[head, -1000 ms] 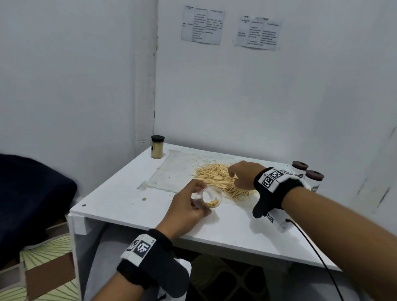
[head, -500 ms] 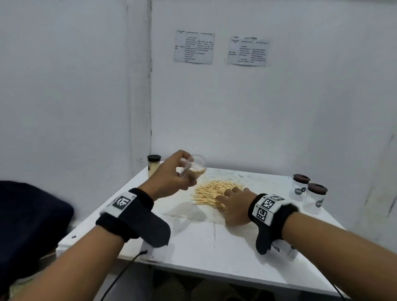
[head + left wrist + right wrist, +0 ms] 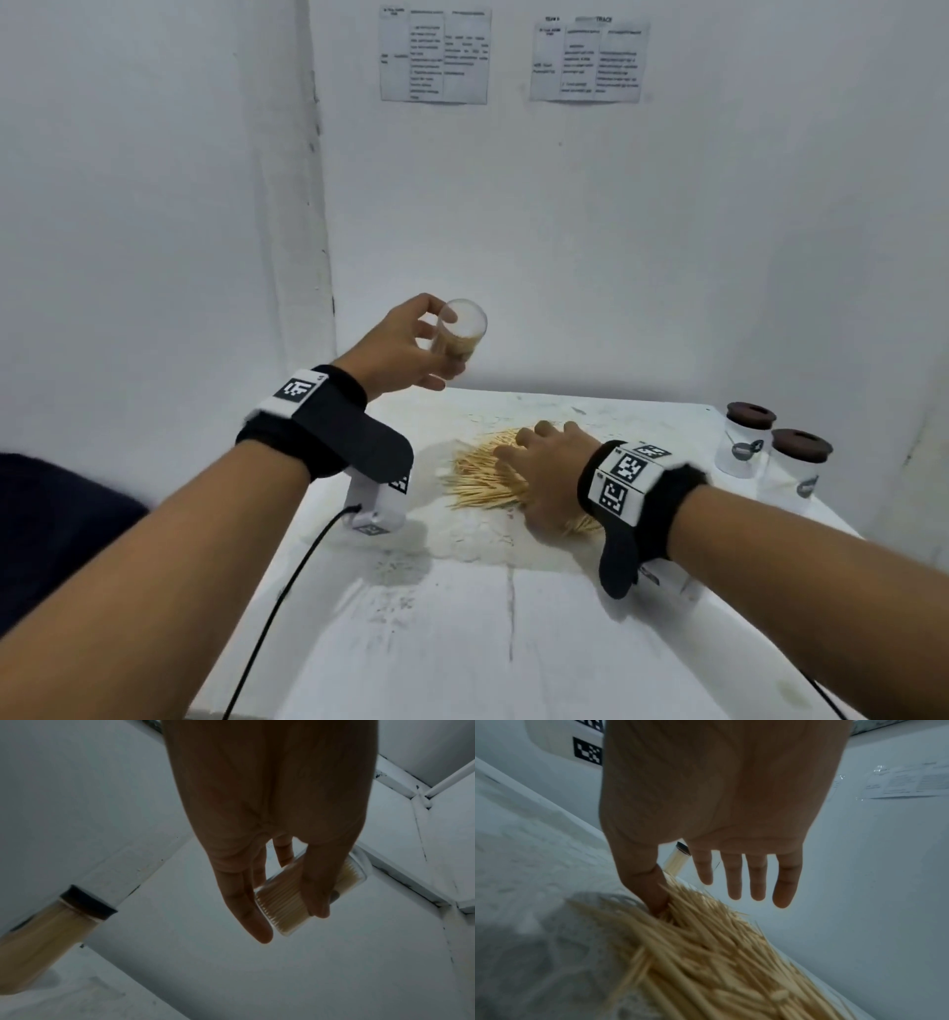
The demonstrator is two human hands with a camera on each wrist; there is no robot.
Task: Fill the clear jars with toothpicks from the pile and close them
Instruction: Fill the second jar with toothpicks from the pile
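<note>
My left hand (image 3: 411,344) grips a clear lidless jar (image 3: 458,334) partly filled with toothpicks, raised above the table's far left. The left wrist view shows the same jar (image 3: 290,902) pinched between thumb and fingers. My right hand (image 3: 547,465) lies flat, fingers spread, on the pile of toothpicks (image 3: 482,475) in the middle of the white table (image 3: 462,642). In the right wrist view the thumb (image 3: 652,892) digs into the pile (image 3: 706,953) while the other fingers stay straight above it.
Two clear jars with brown lids (image 3: 747,437) (image 3: 798,462) stand at the table's right edge. A filled jar with a black lid (image 3: 51,929) stands near the far left corner, by the wall. A cable (image 3: 287,591) hangs from my left wrist.
My left hand has lifted the jar from the table's front up and toward the back left. My right hand has flattened onto the pile. The head view has shifted closer.
</note>
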